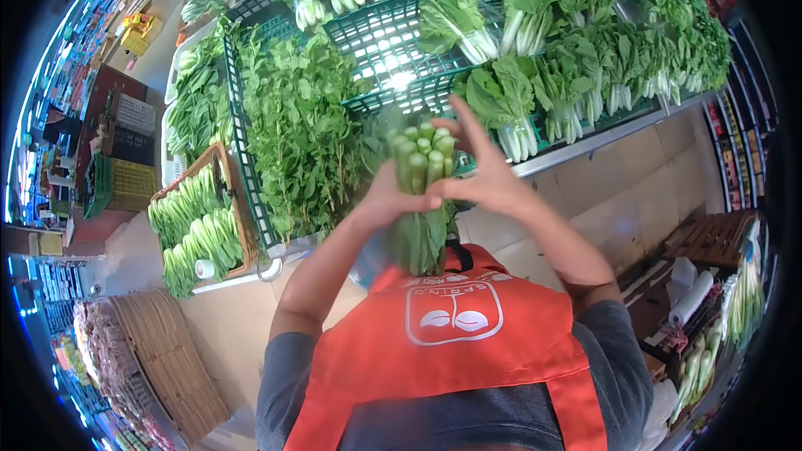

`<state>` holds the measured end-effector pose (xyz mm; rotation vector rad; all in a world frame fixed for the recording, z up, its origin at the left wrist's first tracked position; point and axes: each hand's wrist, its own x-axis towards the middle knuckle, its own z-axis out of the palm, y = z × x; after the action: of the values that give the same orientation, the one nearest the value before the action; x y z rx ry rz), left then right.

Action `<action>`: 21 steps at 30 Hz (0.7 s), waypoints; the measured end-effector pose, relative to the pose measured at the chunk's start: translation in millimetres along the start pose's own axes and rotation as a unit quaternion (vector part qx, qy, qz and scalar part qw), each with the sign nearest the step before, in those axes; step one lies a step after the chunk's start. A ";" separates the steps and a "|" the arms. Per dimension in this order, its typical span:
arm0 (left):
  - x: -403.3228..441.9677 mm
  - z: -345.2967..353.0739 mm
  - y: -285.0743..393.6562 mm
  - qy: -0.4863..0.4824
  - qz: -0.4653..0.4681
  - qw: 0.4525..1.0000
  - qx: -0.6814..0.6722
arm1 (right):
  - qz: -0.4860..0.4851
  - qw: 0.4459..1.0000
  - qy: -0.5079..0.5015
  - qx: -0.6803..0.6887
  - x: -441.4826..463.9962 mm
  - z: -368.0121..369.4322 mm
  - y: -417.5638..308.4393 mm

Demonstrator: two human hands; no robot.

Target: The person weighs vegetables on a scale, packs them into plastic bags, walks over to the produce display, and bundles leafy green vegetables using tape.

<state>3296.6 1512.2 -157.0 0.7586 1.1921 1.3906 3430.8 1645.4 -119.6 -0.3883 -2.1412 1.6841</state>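
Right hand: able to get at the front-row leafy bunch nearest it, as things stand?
Probably yes. The right hand is close to that leafy bunch, with nothing visible between. It is up against the green stems, though, so it would have to leave them to the left hand.

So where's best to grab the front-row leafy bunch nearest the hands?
I'd take the leafy bunch by its pale stems, from the near side: they point toward the metal rail and look narrower than the leaves fanning out behind.
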 end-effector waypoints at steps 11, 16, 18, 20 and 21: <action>-24.2 22.2 -3.4 0.140 0.004 0.987 0.074 | 0.021 0.981 0.068 0.180 -8.5 50.7 10.9; -58.5 15.5 -2.8 0.171 0.083 0.980 0.066 | 0.038 0.966 -0.006 0.257 9.0 78.3 9.2; -87.5 12.1 4.5 0.136 0.149 0.979 0.002 | 0.029 0.950 -0.106 0.292 12.6 100.1 7.1; -110.8 0.5 -6.5 0.193 0.126 0.973 -0.024 | 0.058 0.939 -0.149 0.306 12.6 131.9 -1.8; -123.5 -4.8 -10.6 0.216 0.117 0.969 -0.040 | 0.071 0.934 -0.168 0.307 11.8 149.0 -8.5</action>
<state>3319.7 1390.7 -146.7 0.5670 1.4005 1.8539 3351.7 1520.0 -140.2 -0.0714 -1.6758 2.5311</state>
